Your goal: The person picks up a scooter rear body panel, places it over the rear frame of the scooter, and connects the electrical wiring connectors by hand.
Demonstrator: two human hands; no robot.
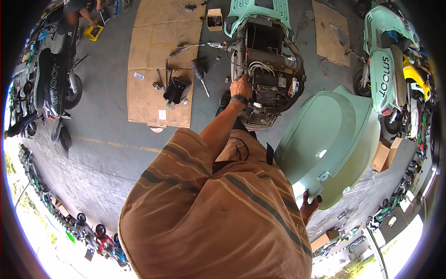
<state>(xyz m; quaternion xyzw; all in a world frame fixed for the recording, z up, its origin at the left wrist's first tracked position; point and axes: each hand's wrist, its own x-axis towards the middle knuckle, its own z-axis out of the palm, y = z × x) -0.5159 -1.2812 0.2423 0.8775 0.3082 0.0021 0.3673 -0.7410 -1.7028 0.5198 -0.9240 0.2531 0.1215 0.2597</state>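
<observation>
My left hand [241, 88], with a watch at its wrist, is closed on the left edge of a stripped scooter frame [269, 114]. Cables, connectors and a dark open compartment show in the frame, and mint-green bodywork [260, 13] is still at its far end. Down at my right side, my right hand [308, 207] grips the lower edge of a large mint-green scooter body panel [316, 135]. This curved panel is held tilted beside my leg. Part of my right hand is hidden by my shirt and the panel.
Left of the frame lies flattened cardboard [153, 56] with screwdrivers and a black tray [177, 90]. A power drill [198, 69] rests at its edge. Scooters stand on both sides, including a black one [49, 83] and a mint one [383, 83]. Another person [74, 7] is upper left.
</observation>
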